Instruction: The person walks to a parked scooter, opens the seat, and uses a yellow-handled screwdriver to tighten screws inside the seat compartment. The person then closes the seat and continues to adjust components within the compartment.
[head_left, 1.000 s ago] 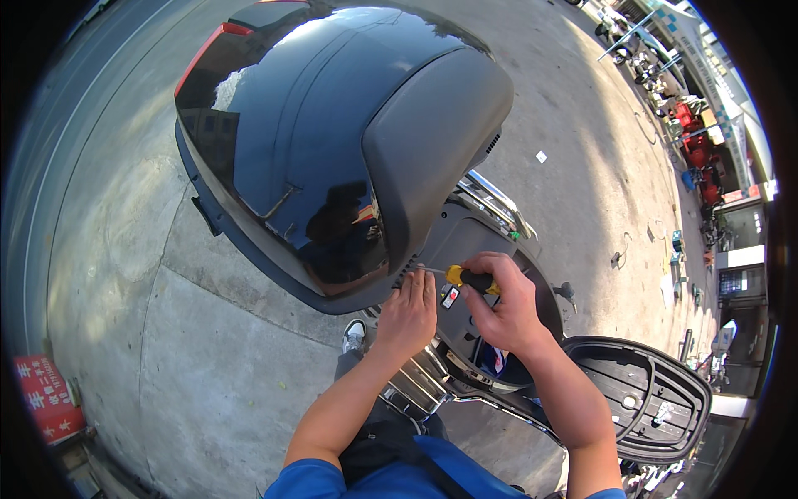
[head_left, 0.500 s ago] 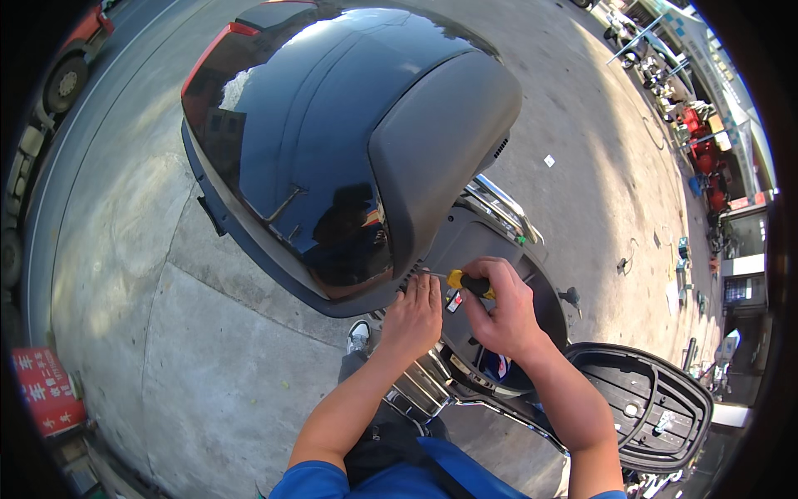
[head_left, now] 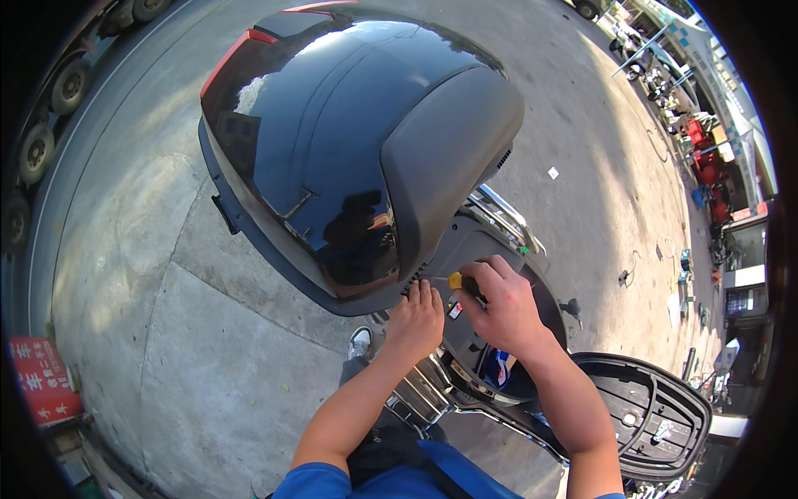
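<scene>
A large glossy black top box (head_left: 316, 150) with red edging and a grey side panel (head_left: 440, 141) sits over the dark rear platform (head_left: 470, 241) of a scooter. My right hand (head_left: 503, 303) grips a yellow-and-black screwdriver (head_left: 455, 281), its thin shaft pointing left toward the box's lower edge. My left hand (head_left: 416, 320) has its fingers together at that edge, beside the screwdriver's tip; whatever they hold is hidden. Below the platform, chrome bars (head_left: 420, 382) show.
An open black ribbed lid (head_left: 640, 391) lies at lower right. Truck wheels (head_left: 37, 152) are on the road at far left, near a red sign (head_left: 41, 378). Parked scooters (head_left: 706, 158) and scattered tools (head_left: 684, 262) line the right side. My shoe (head_left: 360, 341) shows below the box.
The box, platform and both hands appear shifted slightly right and down in view. The screwdriver stays in my right hand. The truck has come into view at the left.
</scene>
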Demonstrator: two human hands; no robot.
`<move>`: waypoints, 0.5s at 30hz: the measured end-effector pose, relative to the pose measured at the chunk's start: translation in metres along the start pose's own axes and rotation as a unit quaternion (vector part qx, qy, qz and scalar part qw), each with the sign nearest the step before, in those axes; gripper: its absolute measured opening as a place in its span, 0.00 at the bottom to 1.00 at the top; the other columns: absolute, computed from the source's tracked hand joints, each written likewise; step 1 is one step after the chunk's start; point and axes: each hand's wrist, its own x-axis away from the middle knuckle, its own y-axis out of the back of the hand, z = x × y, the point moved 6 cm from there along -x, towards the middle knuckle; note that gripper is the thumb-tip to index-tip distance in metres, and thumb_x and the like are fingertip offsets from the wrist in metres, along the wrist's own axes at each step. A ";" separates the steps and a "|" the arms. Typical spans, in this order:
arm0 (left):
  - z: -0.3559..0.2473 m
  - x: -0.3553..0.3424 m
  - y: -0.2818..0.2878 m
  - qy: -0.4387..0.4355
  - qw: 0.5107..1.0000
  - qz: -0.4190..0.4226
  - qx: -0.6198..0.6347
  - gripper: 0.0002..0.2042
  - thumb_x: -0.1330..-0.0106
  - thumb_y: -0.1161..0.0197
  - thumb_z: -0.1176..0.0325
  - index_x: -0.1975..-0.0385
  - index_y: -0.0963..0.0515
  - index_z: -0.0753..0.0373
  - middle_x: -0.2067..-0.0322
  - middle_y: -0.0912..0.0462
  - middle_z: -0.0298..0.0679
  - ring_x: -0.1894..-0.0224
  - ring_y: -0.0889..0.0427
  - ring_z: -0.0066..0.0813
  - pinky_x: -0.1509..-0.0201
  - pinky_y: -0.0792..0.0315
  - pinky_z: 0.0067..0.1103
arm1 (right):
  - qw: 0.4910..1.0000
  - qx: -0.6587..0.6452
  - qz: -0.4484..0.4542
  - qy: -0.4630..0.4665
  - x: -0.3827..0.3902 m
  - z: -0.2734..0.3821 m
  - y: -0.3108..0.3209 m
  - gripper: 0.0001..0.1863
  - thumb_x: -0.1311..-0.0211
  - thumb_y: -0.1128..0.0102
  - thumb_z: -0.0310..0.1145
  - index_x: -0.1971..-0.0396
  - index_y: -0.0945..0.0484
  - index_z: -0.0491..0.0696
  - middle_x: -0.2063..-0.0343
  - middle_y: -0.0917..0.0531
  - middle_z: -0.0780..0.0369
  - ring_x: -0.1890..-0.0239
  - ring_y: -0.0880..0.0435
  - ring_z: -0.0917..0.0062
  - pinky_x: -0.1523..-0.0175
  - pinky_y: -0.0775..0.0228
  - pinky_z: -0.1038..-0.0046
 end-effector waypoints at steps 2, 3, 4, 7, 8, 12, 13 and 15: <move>-0.001 0.000 -0.001 -0.005 1.000 0.020 -0.005 0.26 0.27 0.42 0.62 0.36 0.23 0.76 0.30 0.24 0.61 0.27 0.25 0.54 0.32 0.23 0.37 | 0.998 0.037 0.016 0.052 -0.003 0.005 0.004 0.17 0.40 0.26 0.27 0.52 0.20 0.44 0.57 0.16 0.54 0.58 0.13 0.57 0.54 0.18 0.60; -0.001 0.000 0.001 -0.007 1.000 0.029 -0.008 0.26 0.26 0.41 0.60 0.37 0.22 0.75 0.30 0.24 0.62 0.26 0.26 0.55 0.32 0.24 0.38 | 0.991 0.105 0.033 0.074 -0.006 0.008 0.004 0.19 0.41 0.25 0.28 0.51 0.20 0.44 0.56 0.17 0.53 0.56 0.13 0.57 0.53 0.18 0.61; -0.002 0.000 0.003 -0.013 0.999 0.052 -0.001 0.27 0.26 0.41 0.57 0.37 0.21 0.75 0.30 0.25 0.62 0.26 0.27 0.56 0.31 0.25 0.39 | 0.981 0.166 0.043 0.094 -0.007 0.010 0.004 0.21 0.41 0.24 0.29 0.49 0.21 0.43 0.55 0.17 0.52 0.55 0.13 0.57 0.52 0.19 0.61; -0.003 0.006 0.015 -0.058 0.992 0.112 -0.003 0.31 0.25 0.39 0.49 0.38 0.20 0.74 0.29 0.25 0.62 0.24 0.29 0.58 0.30 0.27 0.40 | 0.958 0.231 0.168 -0.026 -0.011 -0.007 -0.003 0.24 0.43 0.23 0.30 0.47 0.22 0.43 0.54 0.19 0.52 0.50 0.15 0.57 0.49 0.20 0.58; -0.003 0.010 0.018 -0.091 0.988 0.127 -0.017 0.33 0.26 0.38 0.46 0.37 0.20 0.74 0.29 0.25 0.62 0.24 0.29 0.58 0.30 0.28 0.40 | 0.970 0.204 0.132 0.000 -0.015 -0.001 0.000 0.25 0.43 0.23 0.31 0.47 0.22 0.43 0.54 0.19 0.52 0.49 0.16 0.57 0.48 0.21 0.57; 0.000 0.021 0.013 -0.211 0.963 0.148 -0.086 0.30 0.28 0.36 0.50 0.40 0.19 0.73 0.34 0.21 0.61 0.26 0.27 0.59 0.28 0.32 0.41 | 0.985 0.134 0.102 0.048 -0.020 0.004 0.003 0.27 0.44 0.23 0.31 0.46 0.22 0.43 0.54 0.18 0.53 0.51 0.15 0.56 0.46 0.21 0.57; 0.001 0.022 0.008 -0.231 0.957 0.142 -0.104 0.28 0.28 0.36 0.53 0.41 0.19 0.73 0.35 0.20 0.60 0.27 0.26 0.59 0.27 0.32 0.41 | 0.974 0.151 0.166 -0.005 -0.019 -0.004 -0.004 0.27 0.45 0.23 0.31 0.45 0.22 0.42 0.53 0.18 0.53 0.51 0.14 0.56 0.45 0.21 0.57; 0.000 0.021 -0.001 -0.248 0.950 0.123 -0.148 0.24 0.27 0.38 0.59 0.41 0.18 0.73 0.35 0.20 0.61 0.27 0.26 0.61 0.27 0.33 0.42 | 0.982 0.145 0.088 0.083 -0.020 0.004 0.005 0.27 0.44 0.23 0.31 0.45 0.22 0.42 0.52 0.18 0.53 0.52 0.14 0.56 0.46 0.20 0.58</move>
